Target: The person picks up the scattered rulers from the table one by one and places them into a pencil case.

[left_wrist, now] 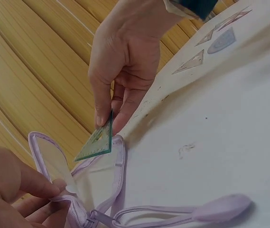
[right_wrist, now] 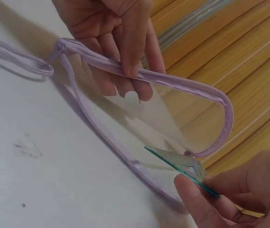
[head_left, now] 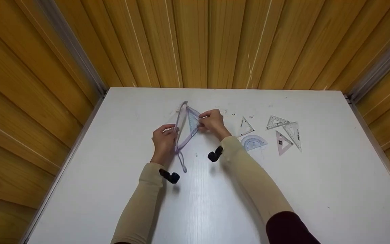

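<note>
Your left hand (head_left: 164,140): thumb and fingers closed around the lilac-trimmed edge of a clear zip pouch (right_wrist: 161,118), mouth gaping, above the white table (head_left: 198,210). Lilac strap loop (left_wrist: 220,209) trails from its near end.

Your right hand (head_left: 212,122): thumb and fingertips brought together on a clear, green-edged set square (left_wrist: 97,145), held tilted at the pouch's mouth, between its two rims in the right wrist view. Cannot tell whether its tip is inside.

Right of your hands, lying on the table: a clear set square (head_left: 243,126), near it a bluish protractor (head_left: 253,143); farther right, two overlapping clear set squares (head_left: 293,131) and, just beside them, a pinkish set square (head_left: 280,143).

Yellow wood-grain panelling (head_left: 208,44) stands behind the table.
</note>
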### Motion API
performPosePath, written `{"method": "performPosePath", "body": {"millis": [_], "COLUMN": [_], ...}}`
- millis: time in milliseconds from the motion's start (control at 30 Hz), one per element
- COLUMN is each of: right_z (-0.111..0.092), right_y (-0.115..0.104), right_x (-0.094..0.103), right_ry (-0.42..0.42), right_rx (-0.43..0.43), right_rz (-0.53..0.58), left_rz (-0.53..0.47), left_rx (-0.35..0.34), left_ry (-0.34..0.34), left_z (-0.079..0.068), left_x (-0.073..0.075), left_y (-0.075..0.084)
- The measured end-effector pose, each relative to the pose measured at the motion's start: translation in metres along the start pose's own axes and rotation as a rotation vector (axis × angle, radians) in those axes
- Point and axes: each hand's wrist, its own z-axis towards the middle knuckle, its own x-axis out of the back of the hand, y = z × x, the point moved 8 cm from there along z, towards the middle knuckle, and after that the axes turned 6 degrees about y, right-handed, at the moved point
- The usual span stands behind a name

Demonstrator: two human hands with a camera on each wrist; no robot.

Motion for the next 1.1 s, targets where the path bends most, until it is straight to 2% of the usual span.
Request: {"method": "performPosePath", "body": {"millis": [233,567,767,1100], "right_z": [0.004,0.005,0.002,-0.001], "right_y": [0.003,0.006,0.006,0.003], "right_x": [-0.013,-0.022,-0.022,-0.022], "right_ry": [0.035,0.061,0.059,0.052], "right_rx": [-0.018,-0.011,0.017,0.036], "right_rz": [0.002,0.077,0.025,-0.017], "left_rz": [0.013,0.036,-0.024,-0.028], "left_rx": [0.004,-0.006,0.011,0.004], "left_ry": [0.002,0.005,-0.002,0.010], "left_z": [0.000,0.000,0.000,0.002], "left_x": [-0.001,0.000,-0.001,0.001], "left_y": [0.000,0.001,-0.001,-0.001]}}
